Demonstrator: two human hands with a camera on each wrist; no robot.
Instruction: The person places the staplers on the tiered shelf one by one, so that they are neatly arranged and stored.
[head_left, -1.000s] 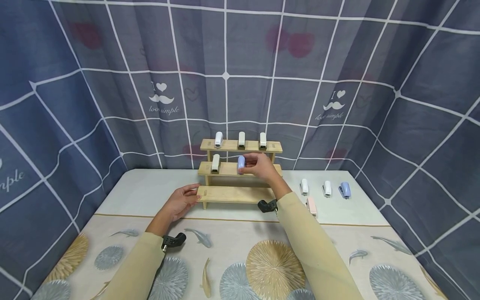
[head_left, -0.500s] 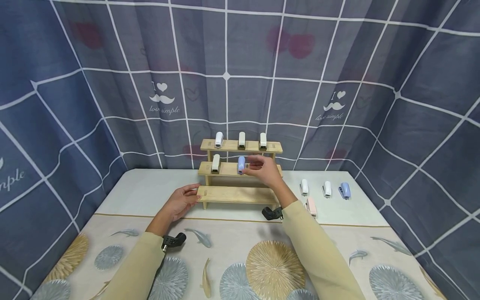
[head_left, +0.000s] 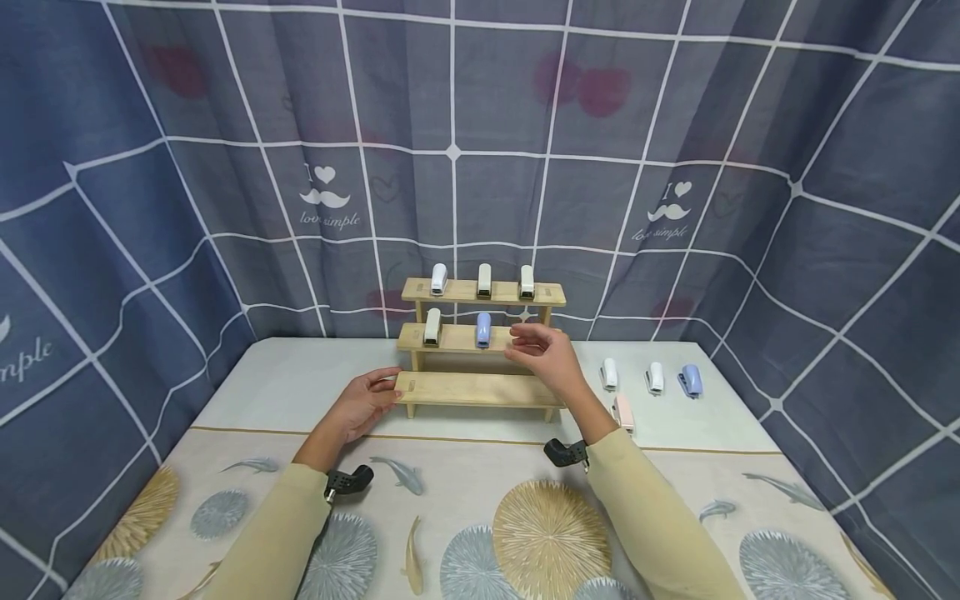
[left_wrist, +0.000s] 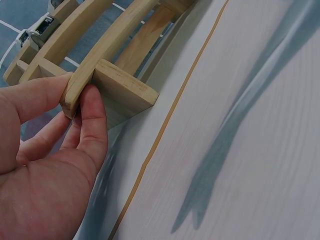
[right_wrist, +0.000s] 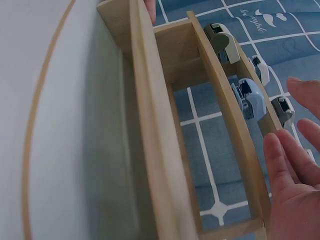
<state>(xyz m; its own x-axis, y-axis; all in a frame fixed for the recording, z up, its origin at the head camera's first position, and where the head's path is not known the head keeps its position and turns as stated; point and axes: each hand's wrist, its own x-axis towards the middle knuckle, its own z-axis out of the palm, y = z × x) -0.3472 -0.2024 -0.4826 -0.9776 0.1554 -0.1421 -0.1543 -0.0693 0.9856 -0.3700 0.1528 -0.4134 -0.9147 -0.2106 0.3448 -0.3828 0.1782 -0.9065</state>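
A three-tier wooden display rack [head_left: 474, 388] stands at the back of the table. My left hand [head_left: 363, 406] pinches the left end of its lowest tier; the left wrist view shows thumb and fingers [left_wrist: 93, 117] on opposite faces of the board. On the middle tier sit a cream stapler [head_left: 432, 327] and a blue stapler [head_left: 483, 331]. My right hand [head_left: 551, 360] is just right of the blue stapler, apart from it, fingers loosely bent and holding nothing. Across the top tier stand three pale staplers, among them a white stapler [head_left: 438, 280].
Right of the rack, two white staplers, one of them a nearer white stapler [head_left: 655, 378], a blue stapler [head_left: 691, 381] and a pink stapler [head_left: 622, 413] lie on the table [head_left: 720, 421]. A grid-patterned curtain [head_left: 495, 200] hangs close behind and along both sides.
My right hand has let go of the blue stapler on the middle tier and drawn back to the right. The left hand keeps its hold on the rack.
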